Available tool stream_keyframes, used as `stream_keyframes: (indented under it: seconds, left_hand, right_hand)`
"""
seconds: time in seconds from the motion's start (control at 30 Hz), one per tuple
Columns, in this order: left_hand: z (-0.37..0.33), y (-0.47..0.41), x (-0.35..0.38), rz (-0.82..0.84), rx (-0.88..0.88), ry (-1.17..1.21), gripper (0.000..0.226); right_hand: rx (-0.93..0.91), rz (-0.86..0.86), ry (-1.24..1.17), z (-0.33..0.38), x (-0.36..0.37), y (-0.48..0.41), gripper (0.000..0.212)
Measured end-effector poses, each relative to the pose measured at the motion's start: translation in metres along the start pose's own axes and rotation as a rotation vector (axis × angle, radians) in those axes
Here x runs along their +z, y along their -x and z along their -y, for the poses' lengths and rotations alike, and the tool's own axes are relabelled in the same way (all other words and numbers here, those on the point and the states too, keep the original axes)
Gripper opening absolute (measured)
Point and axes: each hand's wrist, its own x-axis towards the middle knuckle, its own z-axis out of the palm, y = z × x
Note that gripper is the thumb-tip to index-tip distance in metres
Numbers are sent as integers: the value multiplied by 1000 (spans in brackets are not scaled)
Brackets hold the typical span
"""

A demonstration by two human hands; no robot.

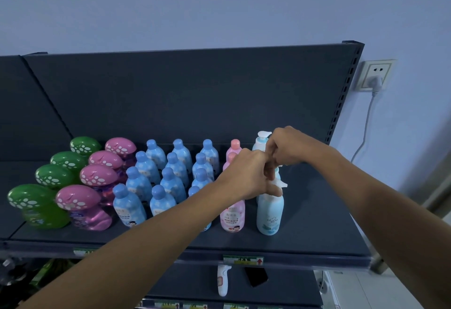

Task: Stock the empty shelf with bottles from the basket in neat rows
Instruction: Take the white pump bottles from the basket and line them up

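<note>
**Squaring up the pump-bottle row at the shelf's right end**

Nearest the front edge of the shelf [317, 223] stands the front pump bottle [269, 213], a smooth, pale-blue plastic cylinder with rounded shoulders and a white nozzle. The left hand [249, 177] is clamped on its neck and pump, fingers curled round it. Just behind, the right hand [288, 147] curls down over a second pump bottle that it mostly hides; whether it actually grips that bottle I cannot tell. Further back, by the dark matt back panel [195, 94], the rear pump bottle [260, 141] stands upright.

The step appears to be aligning this last row. To do it well, turn each bottle by the neck so nozzles face one way and labels face the front edge, and keep the row parallel to the pink bottles [233, 216] just beside it. The glossy plastic will probably slide easily on the flat metal, so small nudges should do.

Toward the left end, the blue-capped bottles [168, 181] already stand in rows. The basket is out of view.
</note>
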Motion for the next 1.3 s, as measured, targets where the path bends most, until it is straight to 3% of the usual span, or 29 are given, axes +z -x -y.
stream_keyframes:
  seconds: [0.2, 0.3, 0.6, 1.0, 1.3]
  left_hand:
    - [10, 6, -14, -57, 10, 14, 43]
    - [28, 13, -33, -135, 9, 0, 31]
    - [106, 71, -109, -284, -114, -16, 14]
    - [243, 211, -188, -227, -99, -71, 9]
    - [343, 313, -187, -86, -179, -65, 11]
  right_hand:
    - [10, -42, 22, 6, -2, 3, 27]
    - [17, -91, 23, 18, -5, 7, 33]
    - [-14, -148, 57, 102, -8, 23, 22]
    - [-35, -140, 68, 304, 55, 40, 17]
    - [-52, -3, -18, 421, 143, 55, 24]
